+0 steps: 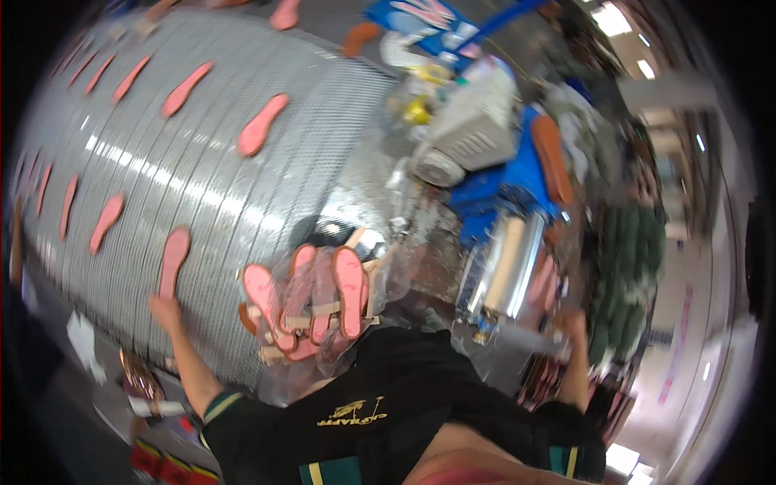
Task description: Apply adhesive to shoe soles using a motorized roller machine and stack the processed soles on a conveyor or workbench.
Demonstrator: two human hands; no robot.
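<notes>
pink, sole-shaped piece (175, 255) at nine o'clock: that is what i find at the left hand (165, 312) as i watch from my distant seat. the hand meets its near end, over the ribbed metal belt (218, 299); at this size i cannot tell whether its fingers pinch the piece or only touch it. more pink pieces (263, 125) lie well apart in slanting rows across the belt, from nine round to eleven o'clock.

at eight o'clock, close to the dark shirt (356, 428), i see a heap of pink soles (350, 291) with brown edges, overlapping one another among crumpled clear plastic.

the right hand (571, 325) is at four o'clock, blurred, so i cannot tell whether its fingers are spread or pressed together. just beside it, toward three o'clock, i have a cream roll (506, 263) between shiny metal bars. at one o'clock sits a grey ribbed housing (477, 121), with blue sheeting (493, 190) below it and a long orange-brown piece (552, 158) at two o'clock.
</notes>
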